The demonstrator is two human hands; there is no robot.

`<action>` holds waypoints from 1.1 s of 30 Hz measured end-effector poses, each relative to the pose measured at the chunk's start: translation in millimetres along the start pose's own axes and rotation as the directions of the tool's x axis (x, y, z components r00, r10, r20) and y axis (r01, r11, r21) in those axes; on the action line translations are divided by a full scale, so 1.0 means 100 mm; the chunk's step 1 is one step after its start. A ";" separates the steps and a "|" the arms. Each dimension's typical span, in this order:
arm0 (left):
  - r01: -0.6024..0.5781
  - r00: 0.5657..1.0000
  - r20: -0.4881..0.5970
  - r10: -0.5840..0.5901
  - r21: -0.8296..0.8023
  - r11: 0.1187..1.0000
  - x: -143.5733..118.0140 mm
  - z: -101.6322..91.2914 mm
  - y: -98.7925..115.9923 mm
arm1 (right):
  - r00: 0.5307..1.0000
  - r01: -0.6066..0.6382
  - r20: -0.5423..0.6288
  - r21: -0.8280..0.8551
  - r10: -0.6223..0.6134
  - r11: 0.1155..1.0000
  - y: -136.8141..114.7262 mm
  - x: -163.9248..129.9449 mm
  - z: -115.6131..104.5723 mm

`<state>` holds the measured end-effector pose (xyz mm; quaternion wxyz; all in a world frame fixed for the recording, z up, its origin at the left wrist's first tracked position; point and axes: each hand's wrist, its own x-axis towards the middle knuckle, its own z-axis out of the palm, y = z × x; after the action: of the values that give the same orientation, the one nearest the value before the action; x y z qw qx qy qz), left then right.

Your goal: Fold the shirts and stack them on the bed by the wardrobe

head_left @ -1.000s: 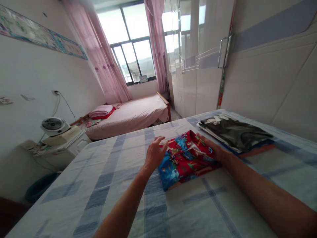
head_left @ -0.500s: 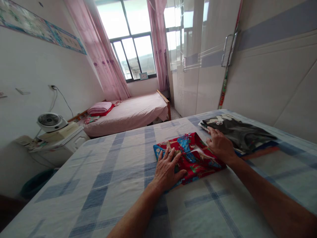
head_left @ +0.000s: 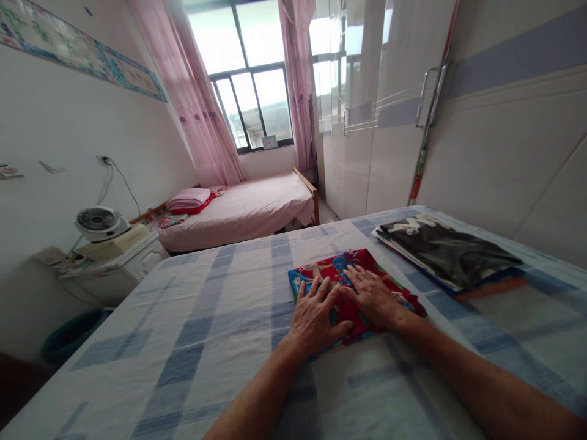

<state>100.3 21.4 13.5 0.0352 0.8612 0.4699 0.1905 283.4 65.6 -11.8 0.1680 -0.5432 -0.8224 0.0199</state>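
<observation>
A folded red and blue patterned shirt (head_left: 376, 260) lies on the bed with the blue-and-white checked sheet (head_left: 220, 342). My left hand (head_left: 316, 315) rests flat on its left part, fingers spread. Beside it, my right hand (head_left: 370, 294) lies flat across the shirt's middle, its fingers stretched out and its thumb near the left hand's fingers. Both palms cover much of the shirt's front. To the right is a stack of folded clothes (head_left: 449, 250), topped by a dark garment with a light print; neither hand touches it.
A second bed (head_left: 247, 208) with pink bedding stands below the window. White wardrobes (head_left: 394, 159) line the right side. At the left, a small fan (head_left: 101, 221) sits on a box atop a white cabinet (head_left: 132, 269), with a dark green bin (head_left: 71, 336) on the floor nearby.
My right hand has moved left from the shirt's far right corner onto its middle, and now lies flat close to my left hand. The left hand stays on the shirt.
</observation>
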 end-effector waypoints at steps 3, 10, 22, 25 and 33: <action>0.174 0.982 -0.072 -0.174 0.002 0.985 0.01 0.05 -0.07 | 0.996 -0.092 -0.024 -0.095 0.090 0.991 0.12 0.01 0.01; 0.384 0.918 -0.113 -0.381 0.009 0.923 0.00 0.11 -0.24 | 0.989 -0.018 -0.145 -0.139 -0.002 0.990 -0.21 0.07 -0.17; 0.379 0.923 -0.066 -0.378 0.008 0.925 0.00 0.12 -0.24 | 0.988 -0.146 0.033 -0.115 0.151 0.983 0.21 0.58 -0.01; 0.382 0.921 -0.085 -0.381 -0.003 0.924 0.01 0.12 -0.24 | 0.985 -0.163 0.031 -0.143 0.169 0.976 0.28 0.57 -0.04; 0.372 0.919 -0.106 -0.381 -0.096 0.923 0.00 0.13 -0.25 | 0.987 0.158 0.007 -0.134 -0.159 0.978 -0.13 0.21 -0.03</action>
<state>85.4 36.9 -4.8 0.0741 0.7395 0.6205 0.2503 265.3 78.9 -0.3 0.1338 -0.4860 -0.8622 -0.0497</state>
